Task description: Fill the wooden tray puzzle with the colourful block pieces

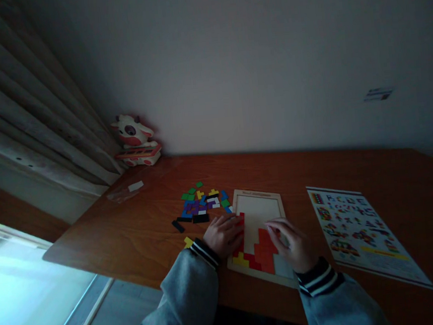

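Note:
A wooden puzzle board (257,194) lies on the brown table, with red, orange and yellow pieces in its lower part. My left hand (224,235) rests at the board's left edge, fingers stretched over a red piece (242,220). Over the right side of the board is my right hand (292,244), its thumb and index finger close together beside the orange pieces (264,252). Whether anything is between those fingertips is too small to tell. Left of the board lie loose coloured pieces (199,204), and a yellow piece (188,242) sits near my left sleeve.
A printed sheet (367,235) with coloured figures lies right of the board. At the table's back left corner stands a cow toy (135,140), with a clear plastic bag (120,194) in front of it. A curtain (37,107) hangs at the left.

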A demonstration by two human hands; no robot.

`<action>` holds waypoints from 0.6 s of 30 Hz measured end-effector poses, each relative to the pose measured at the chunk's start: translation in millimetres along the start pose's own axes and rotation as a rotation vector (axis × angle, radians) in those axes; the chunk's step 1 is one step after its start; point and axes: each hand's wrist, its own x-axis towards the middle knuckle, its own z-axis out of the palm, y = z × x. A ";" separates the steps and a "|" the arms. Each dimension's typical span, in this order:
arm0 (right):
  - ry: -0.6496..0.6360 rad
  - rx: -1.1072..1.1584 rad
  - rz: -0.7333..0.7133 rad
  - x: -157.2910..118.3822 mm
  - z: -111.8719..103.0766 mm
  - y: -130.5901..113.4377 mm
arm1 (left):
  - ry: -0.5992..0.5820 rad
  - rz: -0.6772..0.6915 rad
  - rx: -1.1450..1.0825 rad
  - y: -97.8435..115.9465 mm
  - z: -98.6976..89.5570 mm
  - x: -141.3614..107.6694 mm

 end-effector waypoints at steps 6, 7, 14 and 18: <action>-0.076 -0.140 -0.071 -58.2 -10.8 -14.8 | -0.097 0.034 -0.120 3.6 -4.4 -0.7; -0.103 -0.156 -0.074 -64.7 -12.3 -16.7 | -0.103 0.032 -0.132 3.3 -4.3 -1.0; -0.128 -0.178 0.011 -71.8 -12.2 -17.3 | -0.059 0.022 -0.165 -0.3 1.5 -2.8; -0.142 -0.166 0.024 -70.5 -11.5 -17.1 | -0.038 0.016 -0.165 -0.1 3.1 -3.3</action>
